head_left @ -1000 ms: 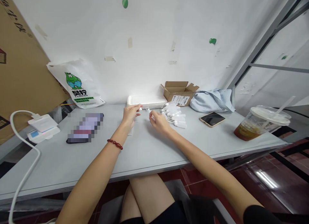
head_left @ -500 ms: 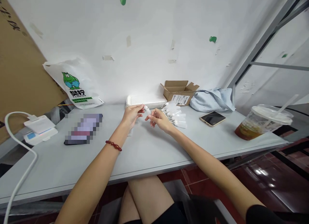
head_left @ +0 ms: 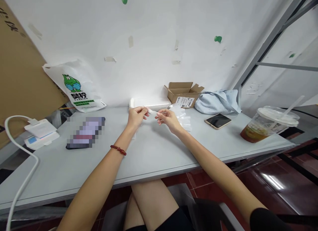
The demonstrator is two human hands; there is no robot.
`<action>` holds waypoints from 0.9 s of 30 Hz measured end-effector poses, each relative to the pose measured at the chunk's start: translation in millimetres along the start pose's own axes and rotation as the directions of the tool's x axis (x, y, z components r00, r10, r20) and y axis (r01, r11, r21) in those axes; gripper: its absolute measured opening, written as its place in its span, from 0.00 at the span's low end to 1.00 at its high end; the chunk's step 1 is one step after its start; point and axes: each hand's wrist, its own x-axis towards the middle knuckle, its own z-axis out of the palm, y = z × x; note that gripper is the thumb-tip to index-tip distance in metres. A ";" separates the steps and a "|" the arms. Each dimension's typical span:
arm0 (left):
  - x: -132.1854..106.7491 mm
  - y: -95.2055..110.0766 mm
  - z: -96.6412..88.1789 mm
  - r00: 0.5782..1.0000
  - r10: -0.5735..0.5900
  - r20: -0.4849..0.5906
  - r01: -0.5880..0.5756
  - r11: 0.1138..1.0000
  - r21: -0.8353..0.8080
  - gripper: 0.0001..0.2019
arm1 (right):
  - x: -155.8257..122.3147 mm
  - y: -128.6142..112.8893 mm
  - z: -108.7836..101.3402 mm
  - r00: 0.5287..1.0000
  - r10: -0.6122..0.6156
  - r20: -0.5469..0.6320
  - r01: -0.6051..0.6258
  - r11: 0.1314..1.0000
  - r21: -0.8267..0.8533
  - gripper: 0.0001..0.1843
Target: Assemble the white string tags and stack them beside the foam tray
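Observation:
My left hand (head_left: 135, 116) and my right hand (head_left: 167, 118) meet above the back middle of the grey table (head_left: 149, 151). Both pinch the ends of one small white piece (head_left: 152, 111) held between their fingertips; it is too small to name. A red bead bracelet (head_left: 118, 149) circles my left wrist. Just right of my right hand lies a pile of small clear plastic pieces (head_left: 184, 118). A white tray (head_left: 151, 103) sits behind the hands against the wall.
At back right stand an open cardboard box (head_left: 184, 93), a light blue cloth (head_left: 217, 101), a phone (head_left: 218, 121) and a lidded drink cup with straw (head_left: 269, 124). On the left: a printed plastic bag (head_left: 76, 88), a white charger with cable (head_left: 41, 131), a large cardboard sheet (head_left: 20, 68).
Both hands lifted off the table and came together. The small white piece, first in the left fingers alone, is now pinched by both hands.

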 end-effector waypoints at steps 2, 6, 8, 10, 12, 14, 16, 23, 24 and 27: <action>-2.2 1.5 2.5 1.000 0.019 -0.016 -0.019 1.000 -0.014 0.11 | -1.0 -1.4 0.9 1.000 0.003 0.011 -0.003 1.000 -0.018 0.19; -3.3 5.5 3.5 0.998 0.033 -0.045 -0.035 0.999 -0.039 0.12 | -4.5 -3.0 4.5 0.998 0.029 0.050 -0.028 0.999 -0.034 0.18; -2.7 7.3 2.4 0.999 0.007 -0.035 -0.008 0.999 -0.049 0.13 | -5.6 -2.9 5.4 0.997 0.045 0.064 -0.044 0.999 -0.027 0.18; -2.4 8.7 1.3 1.000 -0.030 -0.005 0.029 0.998 -0.061 0.14 | -6.2 -2.9 5.5 0.997 0.049 0.066 -0.048 0.999 -0.019 0.18; -2.5 9.2 0.6 0.999 -0.046 0.023 0.047 0.996 -0.078 0.16 | -6.4 -3.1 5.3 0.997 0.046 0.063 -0.045 0.999 -0.012 0.19; -2.6 8.3 0.7 0.999 -0.038 0.037 0.042 0.995 -0.092 0.17 | -6.5 -3.6 5.3 0.997 0.046 0.061 -0.046 0.999 0.000 0.19; -2.3 6.2 1.3 0.999 -0.019 0.044 0.023 0.994 -0.103 0.18 | -6.7 -4.0 5.8 0.997 0.054 0.059 -0.055 0.998 0.011 0.19; 1.1 3.8 1.6 0.999 -0.016 0.048 0.028 0.967 -0.255 0.17 | -8.9 -5.2 8.9 0.990 0.109 0.086 -0.112 0.993 0.024 0.17; 1.3 4.8 1.0 0.998 -0.039 0.055 0.053 0.959 -0.279 0.18 | -9.2 -5.7 8.9 0.989 0.118 0.089 -0.121 0.992 0.029 0.17; 0.8 8.1 -0.6 0.990 -0.095 0.102 0.124 0.936 -0.329 0.20 | -10.0 -7.8 8.6 0.984 0.144 0.102 -0.149 0.988 0.046 0.18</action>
